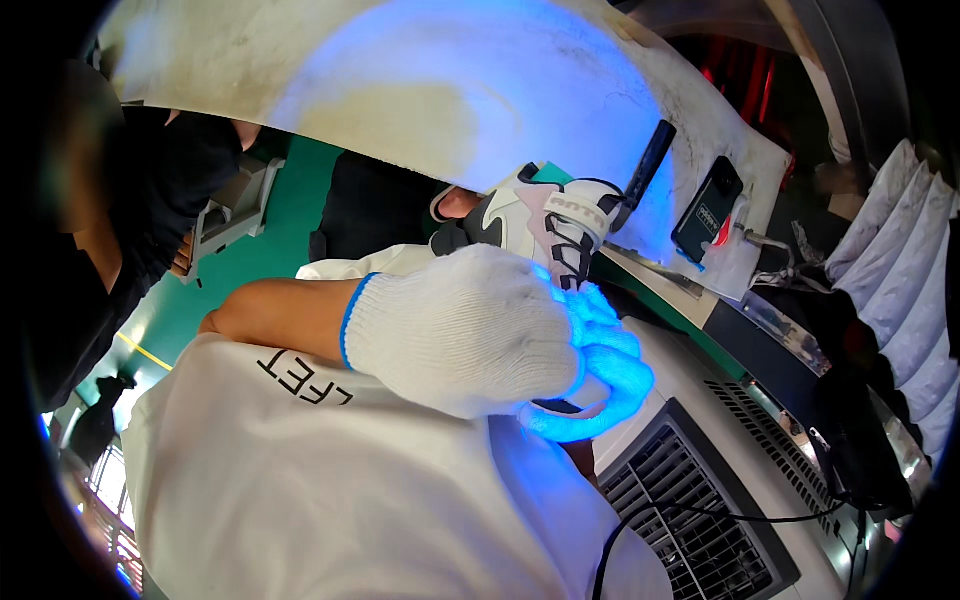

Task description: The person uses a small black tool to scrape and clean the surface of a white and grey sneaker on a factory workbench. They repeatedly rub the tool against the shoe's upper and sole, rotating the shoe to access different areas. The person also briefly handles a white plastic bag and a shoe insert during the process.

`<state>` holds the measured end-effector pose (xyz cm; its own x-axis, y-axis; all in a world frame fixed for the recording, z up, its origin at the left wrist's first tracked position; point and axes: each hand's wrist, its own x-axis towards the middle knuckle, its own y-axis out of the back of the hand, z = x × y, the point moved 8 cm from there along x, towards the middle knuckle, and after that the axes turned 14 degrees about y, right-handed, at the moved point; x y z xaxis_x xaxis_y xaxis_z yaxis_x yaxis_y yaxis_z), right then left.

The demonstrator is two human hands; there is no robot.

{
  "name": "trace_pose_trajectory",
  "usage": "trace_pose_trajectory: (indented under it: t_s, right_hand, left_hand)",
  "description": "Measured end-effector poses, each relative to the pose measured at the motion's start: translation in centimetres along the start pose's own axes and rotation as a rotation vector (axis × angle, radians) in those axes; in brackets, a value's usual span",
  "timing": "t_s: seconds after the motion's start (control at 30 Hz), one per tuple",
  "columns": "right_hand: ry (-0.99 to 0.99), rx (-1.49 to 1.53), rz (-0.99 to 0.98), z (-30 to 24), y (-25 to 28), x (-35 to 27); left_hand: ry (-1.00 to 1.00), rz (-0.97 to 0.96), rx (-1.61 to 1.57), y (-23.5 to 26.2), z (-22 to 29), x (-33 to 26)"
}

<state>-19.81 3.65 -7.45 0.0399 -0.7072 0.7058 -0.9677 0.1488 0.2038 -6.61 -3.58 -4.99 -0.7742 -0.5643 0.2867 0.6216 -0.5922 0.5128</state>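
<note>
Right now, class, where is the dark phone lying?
In the head view the phone lies upper right on the white sheet, right of the black tool and beyond the gloved hand.

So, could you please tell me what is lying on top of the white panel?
On the white panel lie a dark phone and a black tool, lit blue. What the white knit glove and sports glove hold is covered.

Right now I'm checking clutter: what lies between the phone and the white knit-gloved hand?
In the head view, a second hand in a white-and-black glove lies between the phone and the knit-gloved hand.
</note>
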Motion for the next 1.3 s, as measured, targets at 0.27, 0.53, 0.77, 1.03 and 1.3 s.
trace_pose_trajectory:
  t_s: [0.27,0.53,0.77,1.03,1.3]
  right_hand:
    - [-0.017,0.169,0.045,0.9,2.4,-2.1]
    - [-0.191,0.231,0.203,-0.4,2.7,-3.2]
    - [-0.162,0.064,-0.028,-1.4,3.5,-5.0]
    - [-0.334,0.268,0.143,-1.3,3.9,-5.9]
    - [-0.264,-0.006,-0.025,-2.0,3.0,-1.9]
  left_hand:
    - [0.351,-0.112,-0.263,-3.1,-1.3,1.2]
    - [0.293,-0.189,-0.187,-4.6,0.0,2.0]
    - [0.138,-0.045,-0.111,-6.4,0.3,1.1]
    - [0.154,-0.073,-0.188,-5.5,0.3,1.3]
    - [0.280,-0.170,-0.270,-2.9,-0.4,1.7]
